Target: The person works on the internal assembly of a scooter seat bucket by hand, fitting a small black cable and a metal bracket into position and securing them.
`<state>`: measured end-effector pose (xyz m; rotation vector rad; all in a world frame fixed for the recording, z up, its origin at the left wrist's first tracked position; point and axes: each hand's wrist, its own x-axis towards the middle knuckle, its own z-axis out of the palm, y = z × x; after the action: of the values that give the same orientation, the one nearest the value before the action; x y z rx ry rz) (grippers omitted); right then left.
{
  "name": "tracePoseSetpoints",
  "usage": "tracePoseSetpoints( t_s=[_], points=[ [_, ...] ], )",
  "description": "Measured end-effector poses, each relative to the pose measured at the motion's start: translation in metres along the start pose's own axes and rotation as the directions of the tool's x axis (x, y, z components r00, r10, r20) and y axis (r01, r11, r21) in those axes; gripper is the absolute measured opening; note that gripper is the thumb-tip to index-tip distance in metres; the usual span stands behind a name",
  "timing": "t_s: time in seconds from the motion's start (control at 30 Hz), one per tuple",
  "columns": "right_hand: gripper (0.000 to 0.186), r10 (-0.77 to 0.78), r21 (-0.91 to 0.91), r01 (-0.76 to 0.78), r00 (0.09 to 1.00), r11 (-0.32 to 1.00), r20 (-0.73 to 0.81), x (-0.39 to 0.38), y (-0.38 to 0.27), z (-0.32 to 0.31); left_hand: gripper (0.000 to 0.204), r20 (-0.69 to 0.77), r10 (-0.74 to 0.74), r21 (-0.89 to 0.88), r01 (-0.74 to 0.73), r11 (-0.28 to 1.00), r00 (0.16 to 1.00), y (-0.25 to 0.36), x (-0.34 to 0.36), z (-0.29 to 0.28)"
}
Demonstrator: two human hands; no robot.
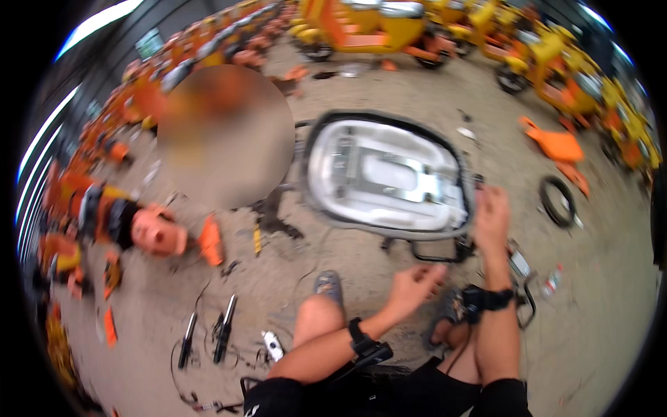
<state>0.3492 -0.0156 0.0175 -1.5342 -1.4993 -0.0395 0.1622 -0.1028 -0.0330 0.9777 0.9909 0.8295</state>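
In front of me a scooter seat (381, 174) lies with its pale underside up, ringed by a black rim and crossed by metal brackets. A black tubular frame (431, 258) shows below its near edge. My right hand (492, 215) is at the seat's right end, its fingers bent beside a small dark part; blur hides what they grip. Nearer to me, my left hand (417, 283) is just below the black tube, with fingers loosely bent and apart, and nothing visible in it. Both wrists wear black straps with small devices.
Two shock absorbers (224, 329) and a white-grey tool (272, 345) lie at left near my leg. Orange panels (210, 240) and a yellow-handled tool (257, 240) are scattered beyond. At right are a black tyre (557, 201), a plastic bottle (553, 281) and an orange panel (556, 144). Scooters (361, 28) line the back.
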Motion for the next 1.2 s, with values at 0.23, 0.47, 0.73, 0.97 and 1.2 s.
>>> tracePoseSetpoints(
  t_s=[0.23,0.47,0.73,0.97,1.2],
  points=[
    [0.02,0.016,0.095,-0.026,0.995,0.995,0.097,-0.003,-0.007,-0.008,0.049,-0.124,0.041,-0.213,-0.067,0.975,0.991,0.027,0.009,-0.007],
    [0.015,-0.088,-0.105,0.111,0.975,0.988,0.204,-0.005,0.003,-0.001,0.048,-0.197,0.134,-0.182,-0.171,0.968,0.971,0.035,0.006,-0.009],
    [0.014,-0.064,-0.113,0.092,0.971,0.989,0.229,0.001,0.003,0.006,0.045,-0.204,0.167,-0.177,-0.205,0.963,0.965,0.035,0.004,-0.011],
    [0.018,-0.007,0.036,0.004,0.996,0.999,0.085,0.005,0.0,0.005,0.041,-0.153,0.179,-0.102,-0.196,0.975,0.972,0.035,0.003,-0.012],
    [0.046,0.404,0.686,-0.382,0.904,0.619,0.139,0.014,-0.012,-0.006,0.033,0.072,0.139,0.152,-0.149,0.977,0.988,0.023,-0.005,-0.007]
  ],
)
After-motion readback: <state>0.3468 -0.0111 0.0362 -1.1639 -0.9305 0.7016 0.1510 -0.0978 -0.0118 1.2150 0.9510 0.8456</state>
